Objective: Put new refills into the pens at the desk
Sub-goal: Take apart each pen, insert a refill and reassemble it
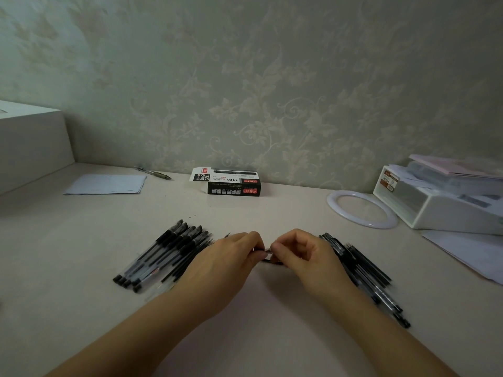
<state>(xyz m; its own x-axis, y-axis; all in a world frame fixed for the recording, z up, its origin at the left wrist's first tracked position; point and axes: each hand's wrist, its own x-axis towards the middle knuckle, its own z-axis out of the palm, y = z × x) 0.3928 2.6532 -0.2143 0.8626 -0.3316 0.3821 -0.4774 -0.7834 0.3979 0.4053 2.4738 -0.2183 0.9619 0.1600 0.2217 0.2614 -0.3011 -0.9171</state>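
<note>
Head view. The desk (245, 213) carries two separate stocks. A fanned group of pens (160, 257) lies at 9 o'clock from the hands; a second pile of pens and bare refills (364, 270) lies at 3 o'clock. Judgement: the split keeps finished and unfinished items apart and puts each stock beside the hand that serves it, though which pile is which cannot be told.

At 12 o'clock, near the wall, lies the opened refill box (231, 182). Further items: a lone pen (153, 173) and a paper sheet (106, 184) at 10 o'clock, a white ring (333, 205) and a storage bin (449, 216) at 2 o'clock.

The left hand (228, 259) and right hand (304, 257) meet at the centre, just above the desk surface. Both are curled. The left hand grips one end of a single pen in hand (268, 261), and the right hand pinches its metal tip between thumb and forefinger. Judgement: the opposed grip suits unscrewing or refitting the tip section. The pen body is mostly hidden by the fingers, so the presence of a refill inside cannot be confirmed
</note>
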